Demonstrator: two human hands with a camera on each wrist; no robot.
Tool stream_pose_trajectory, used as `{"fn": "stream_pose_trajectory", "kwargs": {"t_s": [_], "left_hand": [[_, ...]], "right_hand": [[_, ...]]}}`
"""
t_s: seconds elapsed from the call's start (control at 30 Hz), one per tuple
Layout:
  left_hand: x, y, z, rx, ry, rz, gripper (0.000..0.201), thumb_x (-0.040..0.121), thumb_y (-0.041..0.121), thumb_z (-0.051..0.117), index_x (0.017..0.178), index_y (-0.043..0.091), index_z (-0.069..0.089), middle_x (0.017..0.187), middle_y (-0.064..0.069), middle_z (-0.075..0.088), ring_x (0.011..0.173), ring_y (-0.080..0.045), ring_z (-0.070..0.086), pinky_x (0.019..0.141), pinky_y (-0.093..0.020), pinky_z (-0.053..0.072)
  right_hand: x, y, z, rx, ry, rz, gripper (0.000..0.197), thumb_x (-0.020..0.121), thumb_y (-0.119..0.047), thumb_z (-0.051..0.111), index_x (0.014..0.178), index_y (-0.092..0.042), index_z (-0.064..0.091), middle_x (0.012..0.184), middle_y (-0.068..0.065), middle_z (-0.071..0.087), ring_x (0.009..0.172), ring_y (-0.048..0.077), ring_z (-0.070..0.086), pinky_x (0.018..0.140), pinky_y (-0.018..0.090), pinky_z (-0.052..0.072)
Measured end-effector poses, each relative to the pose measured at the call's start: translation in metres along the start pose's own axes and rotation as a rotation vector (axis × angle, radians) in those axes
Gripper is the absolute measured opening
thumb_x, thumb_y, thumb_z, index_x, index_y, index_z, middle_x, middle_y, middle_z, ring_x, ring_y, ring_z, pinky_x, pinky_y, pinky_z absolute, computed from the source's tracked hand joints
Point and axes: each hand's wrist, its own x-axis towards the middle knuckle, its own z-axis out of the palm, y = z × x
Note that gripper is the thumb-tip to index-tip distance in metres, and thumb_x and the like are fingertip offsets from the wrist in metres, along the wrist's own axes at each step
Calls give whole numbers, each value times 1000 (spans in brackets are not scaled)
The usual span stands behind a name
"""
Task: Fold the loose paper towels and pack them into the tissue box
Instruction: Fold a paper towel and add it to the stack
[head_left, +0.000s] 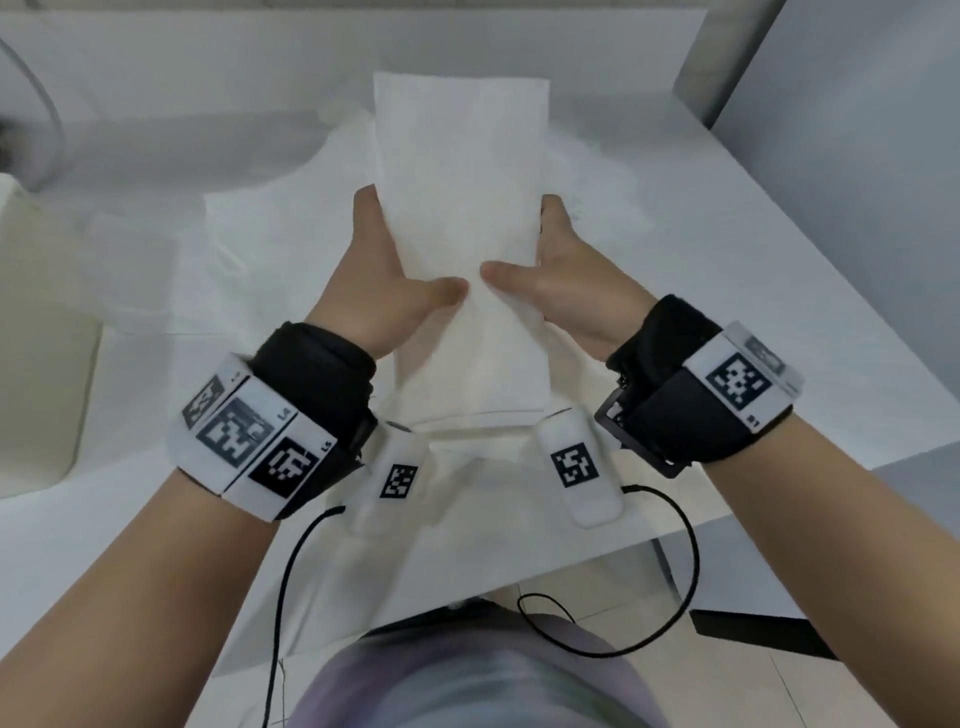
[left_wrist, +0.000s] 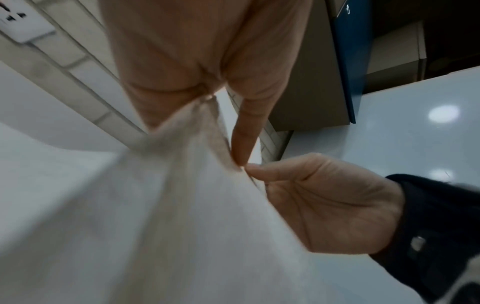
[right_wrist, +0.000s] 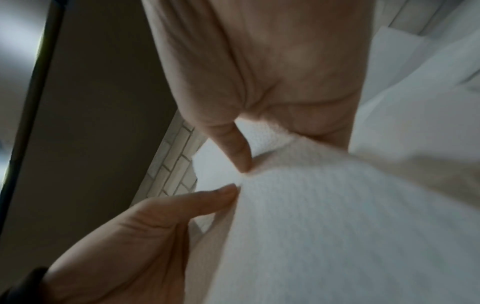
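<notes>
A long white paper towel, folded into a narrow strip, is held up above the white table. My left hand grips its left edge, thumb on top and fingers underneath. My right hand grips the right edge the same way, and the two thumbs nearly meet at the strip's middle. In the left wrist view the left thumb presses the towel beside the right hand. The right wrist view shows the right thumb on the towel, facing the left hand. A cream box-like thing sits at the far left.
Loose white paper towels lie spread on the table under and left of my hands. The table's right edge runs diagonally, with floor beyond. A tiled wall with a socket stands behind. Black cables hang from the wrist gear.
</notes>
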Motion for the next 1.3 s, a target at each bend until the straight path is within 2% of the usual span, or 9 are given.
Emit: {"fn": "stream_pose_trajectory", "kwargs": {"t_s": [0.23,0.37,0.5,0.63,0.8,0.97,1.07,1.17,1.3], "left_hand": [[21,40,51,-2,94,307,41,84,-4,48,117,13,32,105,3,53,96,-7,57,86,-19,49],[16,53,87,-150,24,417,41,82,-13,37,108,13,19,109,1,41,103,-6,49,95,-23,47],[16,30,109,-177,-59,282,52,80,-10,44,119,10,17,132,-12,35,125,-21,42,106,-35,41],[18,15,120,-125,-67,208,43,84,-13,42,113,14,25,122,-4,44,116,-15,46,99,-21,42],[19,31,121,-147,-7,293,31,88,-10,34,107,14,27,98,12,44,88,4,49,84,-10,43],[16,28,115,-226,-17,313,42,77,-8,44,106,19,28,111,-1,43,102,-7,49,88,-18,46],[15,23,115,-271,-42,248,44,75,-6,49,106,18,29,104,4,45,94,-2,50,82,-14,45],[16,26,113,-286,-47,272,41,67,2,45,102,20,31,98,8,45,91,0,49,84,-17,44],[20,20,115,-212,-55,252,41,80,-14,41,105,15,28,94,10,43,85,3,46,73,-6,41]], "right_hand": [[-16,-6,-28,-76,391,-379,27,91,2,45,107,-15,30,104,-5,49,94,1,51,85,7,42],[-24,-1,-40,-54,507,-556,24,87,-2,37,98,-21,26,108,2,40,107,17,46,99,28,42],[-32,31,-49,-31,521,-382,23,86,-7,37,90,-27,27,110,2,38,111,22,46,98,37,44],[-37,50,-55,13,455,-195,20,95,-2,35,103,-18,25,122,13,45,111,23,50,92,30,45],[-42,37,-60,72,481,-304,16,97,-2,32,104,-16,26,111,4,45,97,10,50,79,11,44],[-44,40,-57,132,491,-322,23,96,-3,39,106,-16,24,116,3,41,106,12,49,89,16,44],[-44,46,-53,146,463,-312,22,96,-3,38,109,-14,25,117,0,42,101,2,48,87,7,41],[-41,45,-55,152,469,-318,21,97,-3,37,109,-15,25,119,4,43,106,8,46,89,15,41],[-37,51,-54,123,476,-278,19,97,-4,37,111,-13,29,123,8,46,109,12,47,89,13,40]]}}
